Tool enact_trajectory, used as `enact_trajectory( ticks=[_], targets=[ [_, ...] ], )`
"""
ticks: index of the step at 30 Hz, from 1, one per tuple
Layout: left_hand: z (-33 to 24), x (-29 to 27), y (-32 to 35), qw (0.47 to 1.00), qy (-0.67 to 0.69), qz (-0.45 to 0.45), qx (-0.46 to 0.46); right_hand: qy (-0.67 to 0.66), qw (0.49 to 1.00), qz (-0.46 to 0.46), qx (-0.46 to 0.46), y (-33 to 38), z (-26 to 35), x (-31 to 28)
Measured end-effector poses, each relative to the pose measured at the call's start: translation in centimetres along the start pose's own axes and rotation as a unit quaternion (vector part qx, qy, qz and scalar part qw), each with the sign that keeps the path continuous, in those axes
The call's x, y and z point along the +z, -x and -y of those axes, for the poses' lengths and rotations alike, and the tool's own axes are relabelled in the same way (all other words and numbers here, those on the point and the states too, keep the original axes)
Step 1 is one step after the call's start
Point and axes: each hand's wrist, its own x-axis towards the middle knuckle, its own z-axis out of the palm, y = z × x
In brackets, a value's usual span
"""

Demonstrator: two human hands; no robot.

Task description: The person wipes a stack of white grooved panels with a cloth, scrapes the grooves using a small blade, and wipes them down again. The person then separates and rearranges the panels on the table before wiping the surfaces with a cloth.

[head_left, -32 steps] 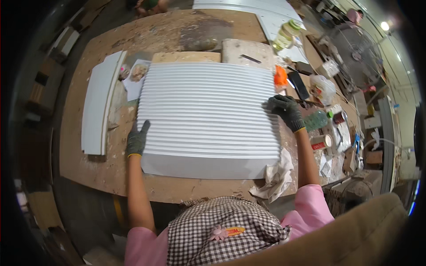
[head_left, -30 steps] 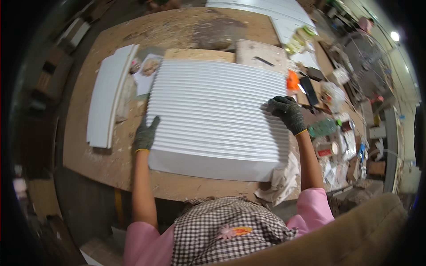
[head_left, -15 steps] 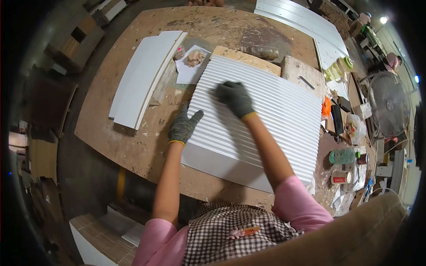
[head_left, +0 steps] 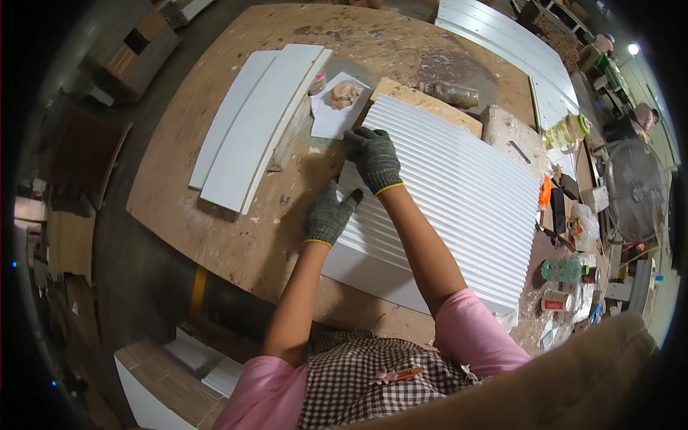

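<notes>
A white panel with a ribbed face [head_left: 459, 193] lies on the worktable in front of me, its plain white side turned toward my body. My left hand [head_left: 330, 217], in a grey knit glove, grips the panel's left edge. Its thumb rests on the ribs, and the fingers pass over the side, partly hidden. Farther along that same edge, near the far left corner, my gloved right hand [head_left: 374, 159] presses down with curled fingers. Whatever may be under those fingers is hidden from view.
Two curved white boards [head_left: 261, 122] lie at the left. A paper sheet with a crumpled lump [head_left: 344, 94] sits beyond my hands. A wooden board [head_left: 430, 107] and a pale block [head_left: 512, 136] border the panel's far side. Bottles, a paper cup [head_left: 556, 300] and a fan [head_left: 636, 190] stand right.
My right hand has moved from the ribs' upper middle left to the panel's left edge. My left hand stays at that edge. The whole view has shifted slightly.
</notes>
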Motion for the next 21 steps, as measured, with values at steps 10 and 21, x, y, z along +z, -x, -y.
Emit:
enact_trajectory(
  ticks=[10, 21],
  targets=[
    [0.4, -0.9, 0.1, 0.996, 0.008, 0.066, -0.054, 0.062, 0.992, 0.056, 0.099, 11.3, -6.1, -17.6],
    [-0.2, -0.2, 0.1, 1.0, -0.002, 0.008, -0.019, 0.016, 1.0, 0.012, 0.017, 0.7, -0.4, -0.8]
  ],
)
